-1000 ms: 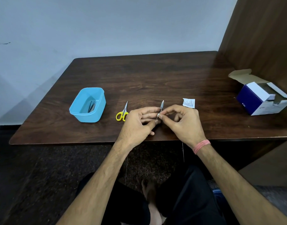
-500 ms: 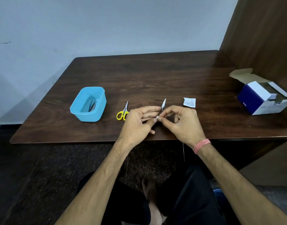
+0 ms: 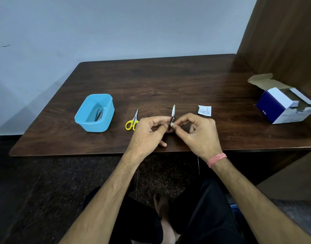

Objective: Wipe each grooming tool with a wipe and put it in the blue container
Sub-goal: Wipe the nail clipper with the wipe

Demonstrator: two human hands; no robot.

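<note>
A slim metal grooming tool (image 3: 173, 111) stands almost upright between my two hands over the table's near edge. My left hand (image 3: 147, 134) pinches its lower part. My right hand (image 3: 197, 132) pinches a small white wipe (image 3: 172, 124) against the tool's lower part. Yellow-handled scissors (image 3: 132, 121) lie on the table just left of my left hand. The blue container (image 3: 94, 112) stands further left, with dark metal tools lying inside it.
A torn white wipe sachet (image 3: 204, 110) lies right of my hands. An open blue and white cardboard box (image 3: 283, 106) sits at the right edge beside a wooden side panel (image 3: 283, 36). The brown table (image 3: 151, 81) meets a pale wall behind.
The tool has swung from a rightward lean to nearly upright, and my right fingers with the wipe have shifted slightly along its lower part.
</note>
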